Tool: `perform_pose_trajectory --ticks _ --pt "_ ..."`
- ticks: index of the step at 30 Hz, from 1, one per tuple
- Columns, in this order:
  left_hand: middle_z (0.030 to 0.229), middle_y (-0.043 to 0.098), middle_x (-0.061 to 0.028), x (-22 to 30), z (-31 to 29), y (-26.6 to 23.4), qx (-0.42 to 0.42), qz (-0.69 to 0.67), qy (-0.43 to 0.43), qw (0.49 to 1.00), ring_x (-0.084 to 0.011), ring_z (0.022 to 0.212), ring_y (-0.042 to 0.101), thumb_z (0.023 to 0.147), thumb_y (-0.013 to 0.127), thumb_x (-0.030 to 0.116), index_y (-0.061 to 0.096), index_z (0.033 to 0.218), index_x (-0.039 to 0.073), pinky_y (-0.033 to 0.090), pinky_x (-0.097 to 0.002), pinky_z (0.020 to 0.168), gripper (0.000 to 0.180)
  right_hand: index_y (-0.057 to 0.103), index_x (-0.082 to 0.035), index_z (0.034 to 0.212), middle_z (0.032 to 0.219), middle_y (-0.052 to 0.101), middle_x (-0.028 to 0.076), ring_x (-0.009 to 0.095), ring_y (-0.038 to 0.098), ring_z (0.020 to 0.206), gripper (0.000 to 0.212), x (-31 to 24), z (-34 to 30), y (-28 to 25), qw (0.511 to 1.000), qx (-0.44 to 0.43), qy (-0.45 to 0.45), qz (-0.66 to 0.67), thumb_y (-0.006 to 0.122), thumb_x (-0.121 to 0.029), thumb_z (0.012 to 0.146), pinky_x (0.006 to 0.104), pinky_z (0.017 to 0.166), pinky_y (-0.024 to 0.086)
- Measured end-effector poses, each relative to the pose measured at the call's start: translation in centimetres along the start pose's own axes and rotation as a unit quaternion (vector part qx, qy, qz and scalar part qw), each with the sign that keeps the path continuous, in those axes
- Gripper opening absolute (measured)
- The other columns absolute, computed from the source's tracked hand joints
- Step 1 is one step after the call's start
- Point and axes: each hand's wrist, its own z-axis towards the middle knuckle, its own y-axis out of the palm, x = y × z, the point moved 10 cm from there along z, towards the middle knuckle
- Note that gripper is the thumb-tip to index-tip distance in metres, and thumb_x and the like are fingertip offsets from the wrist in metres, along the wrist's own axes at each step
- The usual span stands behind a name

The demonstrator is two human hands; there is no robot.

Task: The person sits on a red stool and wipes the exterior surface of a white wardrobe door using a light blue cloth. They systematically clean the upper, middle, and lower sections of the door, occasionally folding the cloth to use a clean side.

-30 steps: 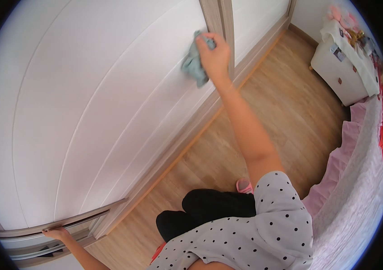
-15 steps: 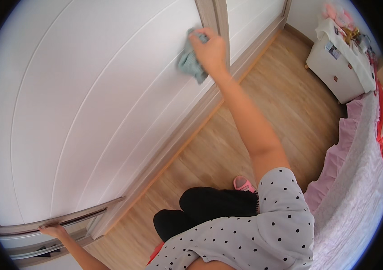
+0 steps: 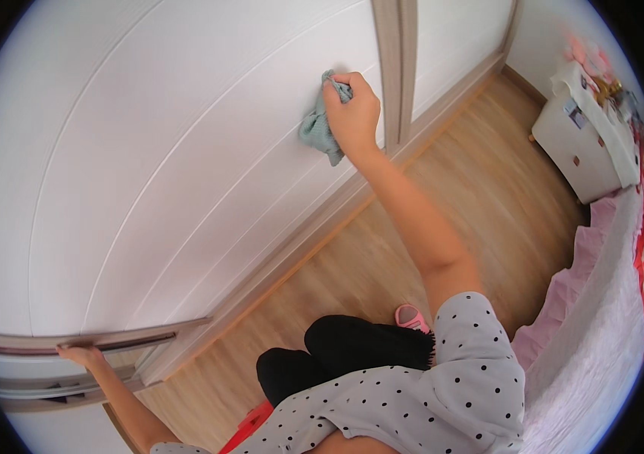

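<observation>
A grey-green cloth is bunched in my right hand, its loose folds hanging below the fingers. The cloth lies against the white grooved panel of a sliding wardrobe door, close to the door's wood-toned upright frame. At the lower left, my left hand grips the wood-toned edge of the same door, the fingertips partly hidden behind it. My right arm is stretched out and my left arm reaches to the side.
A second white door panel stands beyond the frame. Wooden flooring runs alongside. A white cabinet with items on top stands at the far right, by a bed with a pink ruffled skirt. A pink slipper shows near my knees.
The view has shifted, so the door frame and cabinet sit further right. My right hand with the cloth is further from the upright frame. My left hand still grips the door edge.
</observation>
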Motion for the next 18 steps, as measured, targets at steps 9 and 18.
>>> perform_pose_trajectory --ticks 9,18 --pt "0.128 0.04 -0.0117 -1.1 2.3 -0.9 -0.055 -0.033 -0.041 0.997 -0.0263 0.114 0.038 0.09 0.03 0.044 0.038 0.125 0.003 0.028 -0.0352 0.099 0.054 0.057 -0.007 0.079 0.08 0.059 0.004 0.023 0.056 0.058 0.016 -6.0 -6.1 4.9 0.986 -0.036 -0.161 0.03 0.062 -0.002 0.065 0.0311 0.051 0.045" --pt "0.134 0.032 -0.0126 -0.1 1.3 0.2 -0.078 -0.015 -0.022 0.997 -0.0259 0.119 0.034 0.091 0.027 0.043 0.031 0.13 0.003 0.026 -0.0374 0.1 0.056 0.058 -0.007 0.079 0.083 0.061 0.006 0.023 0.056 0.059 0.011 -5.1 -6.0 5.4 0.996 -0.086 -0.028 -0.004 0.064 -0.008 0.07 0.0301 0.053 0.045"
